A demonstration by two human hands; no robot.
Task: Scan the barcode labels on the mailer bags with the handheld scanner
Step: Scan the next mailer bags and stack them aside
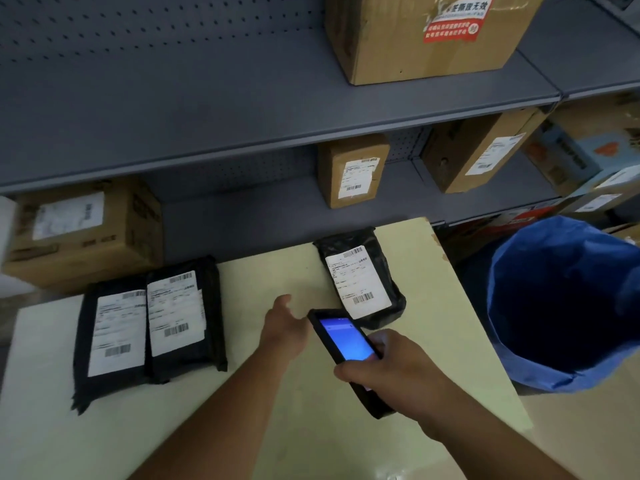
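Note:
Three black mailer bags with white barcode labels lie on the pale table (277, 420). Two of them sit side by side at the left, the outer one (110, 336) overlapped by the inner one (183, 315). The third bag (362, 275) lies apart at the far right. My right hand (398, 370) grips the black handheld scanner (346, 341), whose blue screen is lit and whose top end points at the right bag's lower edge. My left hand (285, 327) hovers over the table just left of the scanner, fingers apart and holding nothing.
Grey metal shelving (242, 109) rises behind the table with several cardboard boxes (353, 169) carrying shipping labels. A large box (86, 230) stands at the left on the lower shelf. A bin lined with a blue bag (561, 303) stands right of the table.

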